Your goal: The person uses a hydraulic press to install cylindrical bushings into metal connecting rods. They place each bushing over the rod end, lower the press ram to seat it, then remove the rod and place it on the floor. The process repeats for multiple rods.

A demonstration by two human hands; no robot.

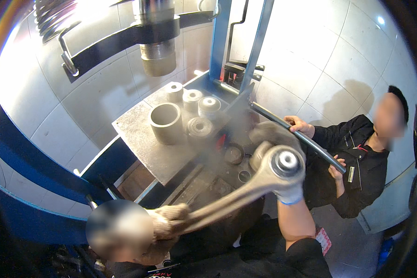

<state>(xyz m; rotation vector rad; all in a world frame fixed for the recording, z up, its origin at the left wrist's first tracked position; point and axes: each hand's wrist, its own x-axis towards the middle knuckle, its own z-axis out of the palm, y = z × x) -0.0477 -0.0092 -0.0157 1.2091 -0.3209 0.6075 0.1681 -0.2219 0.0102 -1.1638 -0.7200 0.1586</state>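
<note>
A metal suspension control arm (231,198) is held up slantwise in front of me, slightly blurred. My left hand (169,221), in a dirty knit glove, is closed round its narrow lower-left end; the area beside that hand is blurred out. Under the broad upper-right end, my right hand (289,192), gloved with a blue-edged cuff, grips the arm, and its fingers are partly hidden behind it. A round bushing (288,160) with a pale metal centre sits in that end. Beyond the arm, a steel plate (146,153) carries a thick hollow sleeve (166,124) and several shorter cylinders (199,127).
A press ram (158,60) hangs over the plate inside a blue frame (219,41). On the right, a co-worker (363,153) holds a long dark bar (306,141) with both hands. Small round parts (235,153) lie right of the plate.
</note>
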